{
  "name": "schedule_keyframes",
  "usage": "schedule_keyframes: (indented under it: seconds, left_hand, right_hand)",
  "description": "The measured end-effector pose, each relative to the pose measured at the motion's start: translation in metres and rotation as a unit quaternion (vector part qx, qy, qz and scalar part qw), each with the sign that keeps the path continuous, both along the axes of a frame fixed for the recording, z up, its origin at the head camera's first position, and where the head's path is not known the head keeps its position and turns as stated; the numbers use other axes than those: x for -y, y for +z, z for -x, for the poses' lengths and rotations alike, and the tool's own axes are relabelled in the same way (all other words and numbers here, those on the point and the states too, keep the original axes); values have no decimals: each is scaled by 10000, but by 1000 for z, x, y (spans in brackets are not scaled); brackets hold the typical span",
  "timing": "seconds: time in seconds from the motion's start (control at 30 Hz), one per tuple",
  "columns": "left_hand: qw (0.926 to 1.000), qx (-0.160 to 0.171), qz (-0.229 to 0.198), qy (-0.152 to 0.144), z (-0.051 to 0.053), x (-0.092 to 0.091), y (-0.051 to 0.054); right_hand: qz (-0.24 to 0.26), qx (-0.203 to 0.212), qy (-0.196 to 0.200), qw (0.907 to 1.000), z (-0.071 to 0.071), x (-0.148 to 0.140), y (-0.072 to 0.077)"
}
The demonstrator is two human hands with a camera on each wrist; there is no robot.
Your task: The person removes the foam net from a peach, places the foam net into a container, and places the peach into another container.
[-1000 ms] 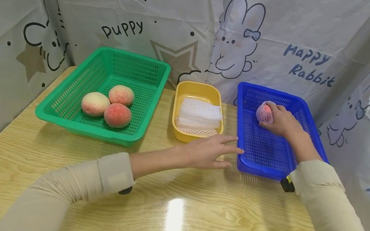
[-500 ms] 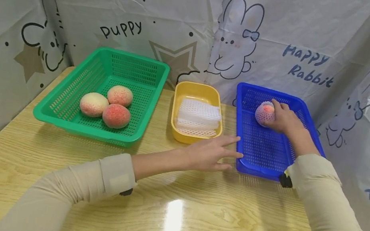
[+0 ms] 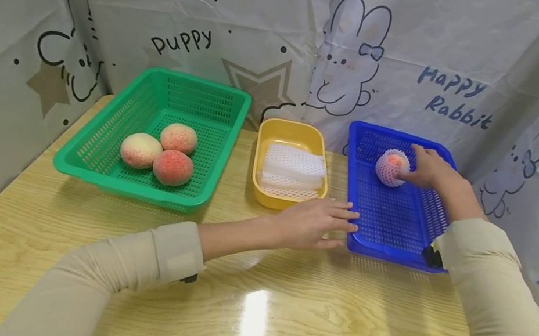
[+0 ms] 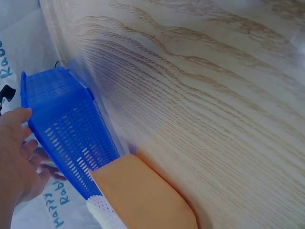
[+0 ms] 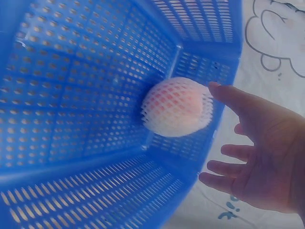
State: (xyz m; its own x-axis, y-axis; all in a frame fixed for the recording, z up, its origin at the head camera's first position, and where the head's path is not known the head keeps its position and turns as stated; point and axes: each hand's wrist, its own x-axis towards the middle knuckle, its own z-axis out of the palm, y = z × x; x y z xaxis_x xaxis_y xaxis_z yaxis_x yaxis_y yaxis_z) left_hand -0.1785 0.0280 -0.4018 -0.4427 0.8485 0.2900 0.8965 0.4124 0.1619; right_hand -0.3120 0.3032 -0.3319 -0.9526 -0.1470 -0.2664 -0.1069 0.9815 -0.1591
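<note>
A peach in a white foam net (image 3: 392,167) lies near the back of the blue basket (image 3: 383,253). Just right of it, my right hand (image 3: 432,169) has its fingers spread and grips nothing; in the right wrist view the thumb of that hand (image 5: 267,148) is at the edge of the netted peach (image 5: 177,107), and whether they touch is unclear. My left hand (image 3: 315,223) reaches over the table with extended fingers at the blue basket's near left corner. In the left wrist view, fingers of the left hand (image 4: 21,152) lie by the basket rim (image 4: 35,131).
A green basket (image 3: 139,189) at the left holds several peaches (image 3: 173,168). Between the baskets stands a yellow container (image 3: 277,201) with white foam nets (image 3: 293,166). A printed curtain (image 3: 268,9) borders the wooden table (image 3: 226,308) behind and at both sides.
My right hand has let go of the netted peach and moved off it to the right. The peach stays in the blue basket. My left hand has hardly moved.
</note>
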Motion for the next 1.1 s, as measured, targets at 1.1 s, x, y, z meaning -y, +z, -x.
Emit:
schedule_keyframes:
  seconds: [1.1]
  left_hand:
    - [9979,-444,-312,-342,9,-12,0]
  right_hand:
    - [-9,362,-214,9991,24,5,-16]
